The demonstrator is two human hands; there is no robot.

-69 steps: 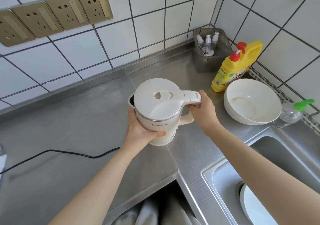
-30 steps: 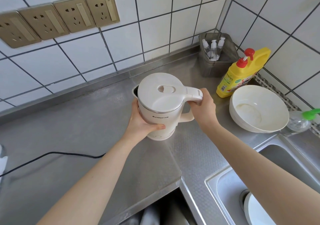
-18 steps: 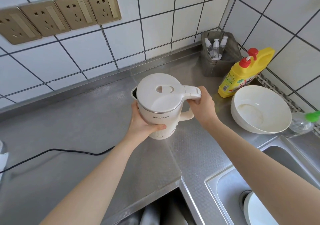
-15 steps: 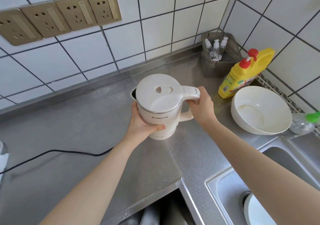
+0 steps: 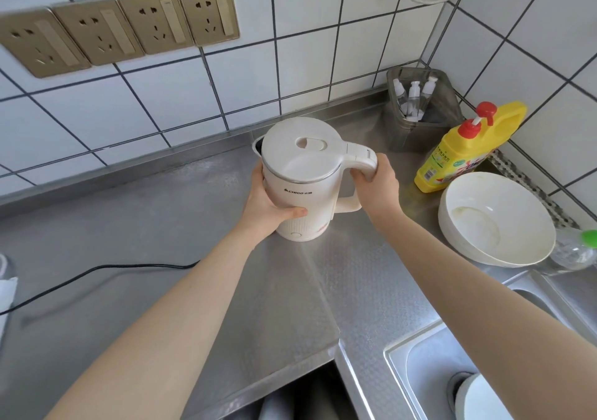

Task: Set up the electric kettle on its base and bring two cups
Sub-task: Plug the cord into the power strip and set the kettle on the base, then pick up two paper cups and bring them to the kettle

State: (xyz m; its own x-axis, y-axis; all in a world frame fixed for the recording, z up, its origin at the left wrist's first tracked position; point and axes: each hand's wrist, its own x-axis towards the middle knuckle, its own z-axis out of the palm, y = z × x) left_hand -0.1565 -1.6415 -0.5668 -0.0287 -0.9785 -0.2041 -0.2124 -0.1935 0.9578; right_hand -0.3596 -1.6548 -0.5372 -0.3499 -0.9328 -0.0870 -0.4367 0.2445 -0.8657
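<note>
A white electric kettle (image 5: 302, 174) with its lid closed stands upright in the middle of the steel counter (image 5: 145, 219). My left hand (image 5: 265, 206) wraps around the kettle's left side, thumb across the front. My right hand (image 5: 374, 187) grips the kettle's handle on the right. A black power cord (image 5: 106, 267) runs along the counter from the left and disappears behind my left forearm. Whether a base sits under the kettle cannot be told. No cups are in view.
A large white bowl (image 5: 497, 219) sits right of the kettle, with a yellow detergent bottle (image 5: 465, 151) and a grey caddy of small spray bottles (image 5: 420, 99) behind it. A green-capped bottle (image 5: 575, 251) lies by the sink (image 5: 429, 368). Several wall sockets (image 5: 122, 28) are above left.
The kettle and both hands have stayed almost still over the last second; only the camera view shifted slightly.
</note>
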